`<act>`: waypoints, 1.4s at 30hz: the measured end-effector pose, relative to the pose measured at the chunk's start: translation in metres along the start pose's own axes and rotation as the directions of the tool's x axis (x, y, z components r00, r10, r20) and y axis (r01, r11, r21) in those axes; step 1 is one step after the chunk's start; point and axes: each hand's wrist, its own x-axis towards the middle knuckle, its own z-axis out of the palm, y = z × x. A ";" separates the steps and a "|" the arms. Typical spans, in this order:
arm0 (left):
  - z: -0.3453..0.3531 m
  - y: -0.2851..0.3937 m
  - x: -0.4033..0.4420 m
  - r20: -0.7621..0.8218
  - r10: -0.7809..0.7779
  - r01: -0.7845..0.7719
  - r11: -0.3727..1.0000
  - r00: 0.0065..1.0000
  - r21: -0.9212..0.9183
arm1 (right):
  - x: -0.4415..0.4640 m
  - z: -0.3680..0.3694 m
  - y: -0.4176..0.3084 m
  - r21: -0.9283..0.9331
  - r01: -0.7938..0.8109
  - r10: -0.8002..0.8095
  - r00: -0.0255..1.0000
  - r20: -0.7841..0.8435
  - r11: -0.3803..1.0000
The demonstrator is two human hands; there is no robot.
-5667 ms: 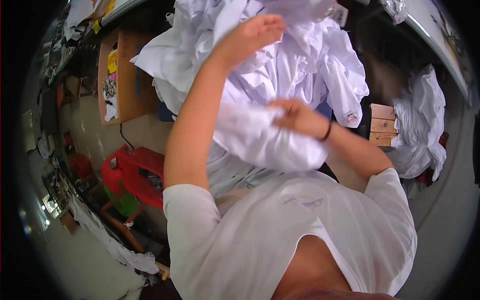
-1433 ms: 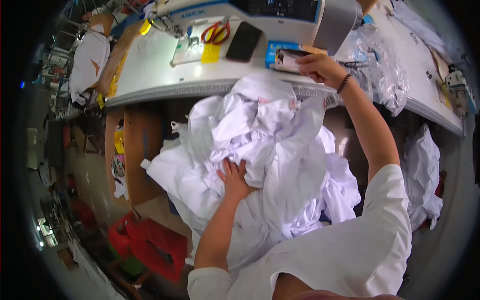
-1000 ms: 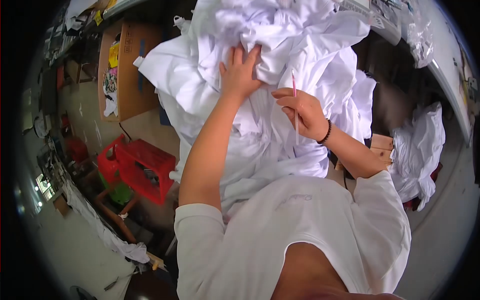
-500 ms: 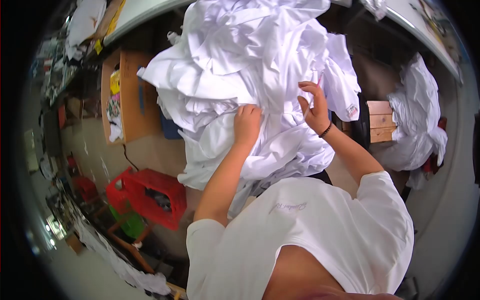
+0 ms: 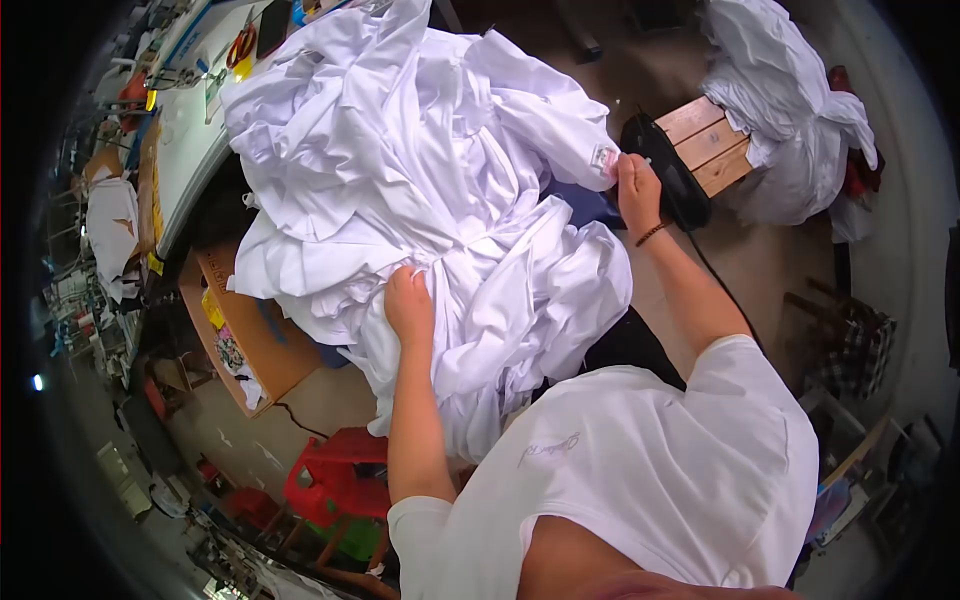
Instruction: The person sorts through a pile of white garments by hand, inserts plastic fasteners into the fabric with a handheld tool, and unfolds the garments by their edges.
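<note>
A big heap of white cloth (image 5: 380, 170), bunched and gathered near its middle, fills the space in front of me. My left hand (image 5: 408, 305) is closed on a fold at its lower left. My right hand (image 5: 639, 192) is off to the right with its fingers pinched together, at the end of a white sleeve-like part (image 5: 555, 110). A small printed label (image 5: 603, 158) shows there beside the fingertips. A small pale tip sticks out above the right fingers. What they hold is too small to make out.
A wooden-slat stool (image 5: 705, 148) and another white cloth pile (image 5: 795, 140) stand at the right, near a black bag-like object (image 5: 665, 170). At the left are an open cardboard box (image 5: 265, 345), a red plastic crate (image 5: 335, 475) and a white table (image 5: 190, 150) with orange-handled scissors (image 5: 242, 45).
My view has swung to the right. My right hand has gone from over the heap out to the labelled end, its fingers closing. My left hand stays on the cloth.
</note>
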 end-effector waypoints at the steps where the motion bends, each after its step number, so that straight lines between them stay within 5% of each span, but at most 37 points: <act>1: 0.001 0.001 0.001 0.000 0.003 -0.003 1.000 1.000 0.007 | -0.001 -0.011 0.003 0.019 -0.164 0.160 0.980 0.115 0.986; 3: 0.006 -0.002 0.000 -0.006 -0.049 0.049 0.999 0.999 0.021 | -0.027 -0.012 0.062 -0.140 0.333 -0.292 0.922 0.253 0.932; 4: 0.008 -0.001 0.001 -0.022 -0.051 0.051 0.999 0.998 0.008 | -0.034 -0.029 0.068 -0.297 0.299 -0.125 0.863 0.490 0.907; 6: 0.007 0.004 0.000 -0.027 -0.078 0.078 0.997 0.997 -0.013 | -0.037 -0.048 0.129 -0.505 0.235 0.046 0.875 0.482 0.830; 7: 0.007 0.006 0.002 -0.036 -0.096 0.095 0.994 0.995 -0.046 | -0.033 -0.059 0.136 -0.526 0.022 0.144 0.952 0.272 0.850; 8: 0.009 0.006 0.003 -0.046 -0.089 0.087 0.995 0.995 -0.055 | -0.020 -0.062 0.177 -0.351 -0.179 0.223 0.971 0.090 0.919; 9: 0.009 0.008 0.001 -0.058 -0.109 0.105 0.992 0.992 -0.069 | -0.001 -0.071 0.174 -0.519 -0.137 0.175 0.984 0.026 0.844; 11: 0.007 0.014 0.004 -0.100 -0.125 0.118 0.991 0.987 -0.065 | 0.035 -0.073 0.196 -0.605 -0.355 0.429 0.903 -0.024 0.713; 13: 0.008 0.014 0.006 -0.069 -0.167 0.166 0.986 0.983 -0.022 | 0.051 -0.071 0.227 -0.747 -0.123 0.290 0.952 0.097 0.653; 14: 0.010 0.016 0.005 -0.075 -0.180 0.179 0.984 0.981 -0.019 | 0.061 -0.070 0.226 -0.760 -0.168 0.492 0.842 0.221 0.628; 16: 0.008 0.017 0.006 -0.086 -0.203 0.201 0.979 0.975 -0.029 | 0.065 -0.065 0.249 -0.776 -0.013 0.349 0.898 0.269 0.631; 18: 0.009 0.016 0.006 -0.061 -0.238 0.234 0.970 0.969 -0.062 | 0.071 -0.058 0.269 -0.789 -0.050 0.377 0.896 0.236 0.613; 24: -0.001 0.020 0.002 -0.072 -0.252 0.237 0.957 0.965 -0.167 | 0.064 -0.093 0.233 -0.709 0.126 0.185 0.920 0.345 0.694; 26: -0.003 0.017 -0.003 -0.101 -0.238 0.219 0.960 0.966 -0.173 | 0.061 -0.104 0.196 -0.734 0.121 0.235 0.902 0.362 0.668; 30: -0.010 0.006 -0.020 -0.039 -0.289 0.285 0.954 0.956 -0.091 | 0.031 -0.130 0.170 -0.522 0.195 -0.016 0.945 0.328 0.830; 34: -0.033 0.002 -0.050 0.076 -0.290 0.300 0.923 0.954 -0.242 | 0.007 -0.154 0.104 -0.516 0.230 -0.003 0.915 0.403 0.825; 35: -0.030 -0.003 -0.059 0.070 -0.267 0.275 0.917 0.961 -0.289 | -0.009 -0.158 0.081 -0.486 0.357 -0.177 0.909 0.377 0.798; 36: -0.026 -0.005 -0.066 0.068 -0.235 0.244 0.910 0.970 -0.335 | -0.017 -0.159 0.072 -0.474 0.323 -0.167 0.925 0.342 0.819; 40: -0.004 -0.016 -0.066 0.124 -0.184 0.217 0.679 0.975 -0.701 | -0.092 -0.169 -0.005 -0.341 0.282 -0.219 0.952 0.212 0.897; 42: -0.010 -0.013 -0.058 0.264 -0.226 0.336 0.399 0.938 -0.853 | -0.124 -0.177 -0.021 -0.237 0.243 -0.216 0.967 0.133 0.941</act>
